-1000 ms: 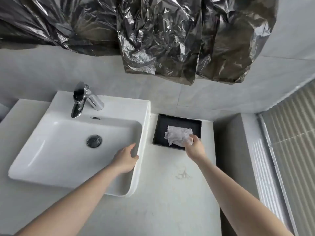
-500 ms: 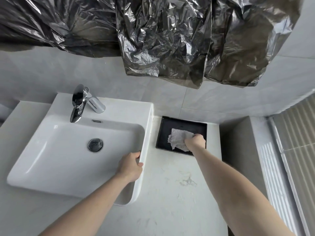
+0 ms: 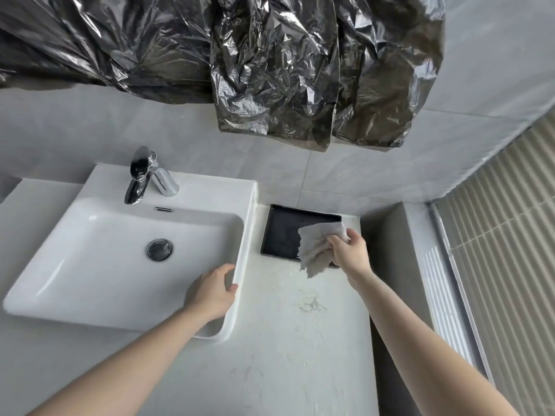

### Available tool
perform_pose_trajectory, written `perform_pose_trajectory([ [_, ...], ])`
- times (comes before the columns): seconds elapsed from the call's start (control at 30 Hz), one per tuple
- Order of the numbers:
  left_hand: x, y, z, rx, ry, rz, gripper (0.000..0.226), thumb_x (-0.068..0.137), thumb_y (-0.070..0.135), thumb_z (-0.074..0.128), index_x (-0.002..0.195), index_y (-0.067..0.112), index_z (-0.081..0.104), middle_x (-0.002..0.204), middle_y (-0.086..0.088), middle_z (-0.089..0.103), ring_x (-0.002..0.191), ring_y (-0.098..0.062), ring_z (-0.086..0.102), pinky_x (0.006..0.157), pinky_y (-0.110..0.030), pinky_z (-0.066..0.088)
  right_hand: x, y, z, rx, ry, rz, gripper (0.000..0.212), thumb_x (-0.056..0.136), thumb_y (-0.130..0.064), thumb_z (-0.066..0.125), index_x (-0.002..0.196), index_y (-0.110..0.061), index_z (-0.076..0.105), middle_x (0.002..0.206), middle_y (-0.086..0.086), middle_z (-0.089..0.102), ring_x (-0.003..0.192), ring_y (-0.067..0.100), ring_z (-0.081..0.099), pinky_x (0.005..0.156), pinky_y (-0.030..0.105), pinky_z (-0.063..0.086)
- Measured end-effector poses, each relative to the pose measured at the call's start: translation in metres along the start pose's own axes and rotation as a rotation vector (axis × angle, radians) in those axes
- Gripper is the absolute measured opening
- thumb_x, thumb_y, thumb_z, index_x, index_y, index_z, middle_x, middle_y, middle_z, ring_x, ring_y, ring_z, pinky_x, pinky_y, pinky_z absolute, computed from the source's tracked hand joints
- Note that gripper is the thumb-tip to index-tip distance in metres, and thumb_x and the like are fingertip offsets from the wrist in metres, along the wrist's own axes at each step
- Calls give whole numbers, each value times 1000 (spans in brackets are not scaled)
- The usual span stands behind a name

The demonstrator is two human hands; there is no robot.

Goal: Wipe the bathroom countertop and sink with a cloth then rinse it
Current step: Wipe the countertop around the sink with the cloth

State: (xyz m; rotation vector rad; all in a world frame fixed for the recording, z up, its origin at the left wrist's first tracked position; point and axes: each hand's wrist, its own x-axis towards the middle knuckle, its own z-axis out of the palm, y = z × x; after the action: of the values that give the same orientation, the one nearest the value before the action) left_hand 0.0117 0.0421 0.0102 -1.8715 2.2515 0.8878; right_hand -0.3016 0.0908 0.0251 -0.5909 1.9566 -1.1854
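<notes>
Centre right, our right hand pinches the cloth over the tray; our left hand grips the sink rim. A smudge on the counter suggests wiping remains; the tap runs no water.

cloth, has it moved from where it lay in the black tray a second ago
Yes. The right hand has lifted the cloth; it now hangs over the black tray's near edge instead of lying flat inside.
</notes>
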Motion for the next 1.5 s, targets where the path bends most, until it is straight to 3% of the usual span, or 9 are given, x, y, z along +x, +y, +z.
perform_pose_trajectory([
  [0.13, -51, -17, -5, -99, 133, 133, 32, 89, 31, 64, 119, 41, 60, 119, 23, 63, 100, -2, 65, 85, -32, 53, -42, 70, -33, -72, 100, 143, 10, 89, -21, 61, 96, -18, 66, 90, 6, 72, 71, 19, 64, 61, 37, 52],
  [0.2, -81, -27, -3, -133, 121, 197, 26, 90, 29, 64, 112, 44, 61, 109, 28, 62, 94, 7, 62, 81, -28, 52, -59, 113, -41, -290, 99, 268, 42, 90, -30, 65, 129, -18, 59, 122, 8, 69, 97, 25, 69, 78, 41, 58],
  [0.3, -119, -45, 5, -148, 6, 233, 24, 91, 25, 66, 104, 45, 63, 102, 33, 63, 83, 13, 60, 73, -15, 46, -81, 158, -41, -581, 62, 303, 81, 92, -32, 65, 159, -14, 25, 163, 13, 32, 145, 40, 36, 117, 48, 35],
  [0.5, -134, -124, 43, 77, -279, 79, 17, 89, 42, 57, 103, 50, 52, 124, 29, 54, 103, 4, 58, 91, -19, 47, -81, 164, -11, -770, 1, 128, 81, 93, -45, 57, 161, -20, 20, 170, 14, 7, 155, 38, 5, 127, 47, 12],
  [0.73, -110, -214, 68, 184, -297, -300, 99, 78, 60, 62, 157, 17, 22, 164, -3, 10, 148, -27, 35, 113, -36, 39, -56, 167, 45, -903, 0, 344, 96, 88, -79, 40, 161, -29, 3, 170, 12, -14, 155, 42, -9, 120, 62, 12],
  [0.97, -87, -235, 66, 92, -391, -511, 168, 43, 90, 67, 158, 12, -27, 163, -14, -38, 155, -43, -19, 126, -56, 14, -100, 176, 139, -968, -126, 9, 86, 97, -69, 35, 164, -30, -1, 171, 11, -16, 156, 38, -16, 125, 56, -3],
  [1.2, -88, -204, 64, 21, -529, -605, 181, 39, 90, 75, 142, 6, -48, 142, -21, -61, 139, -63, -35, 120, -70, 5, -110, 184, 139, -835, -18, -137, 55, 106, -9, 36, 159, -23, 34, 172, 0, 16, 160, 19, 9, 125, 39, 27],
  [1.37, -87, -191, 61, -36, -562, -666, 191, 20, 97, 67, 133, 0, -54, 133, -25, -66, 134, -65, -40, 116, -76, 4, -116, 171, 129, -609, 210, -19, 55, 104, -4, 34, 157, -17, 39, 169, 4, 26, 157, 19, 20, 118, 35, 32],
  [1.5, -90, -193, 68, -82, -552, -672, 194, 16, 95, 69, 134, 3, -54, 130, -21, -69, 134, -62, -44, 113, -80, 6, -117, 171, 157, -686, 116, -145, 53, 104, -5, 36, 156, -14, 35, 164, 15, 27, 153, 38, 19, 121, 43, 26],
])
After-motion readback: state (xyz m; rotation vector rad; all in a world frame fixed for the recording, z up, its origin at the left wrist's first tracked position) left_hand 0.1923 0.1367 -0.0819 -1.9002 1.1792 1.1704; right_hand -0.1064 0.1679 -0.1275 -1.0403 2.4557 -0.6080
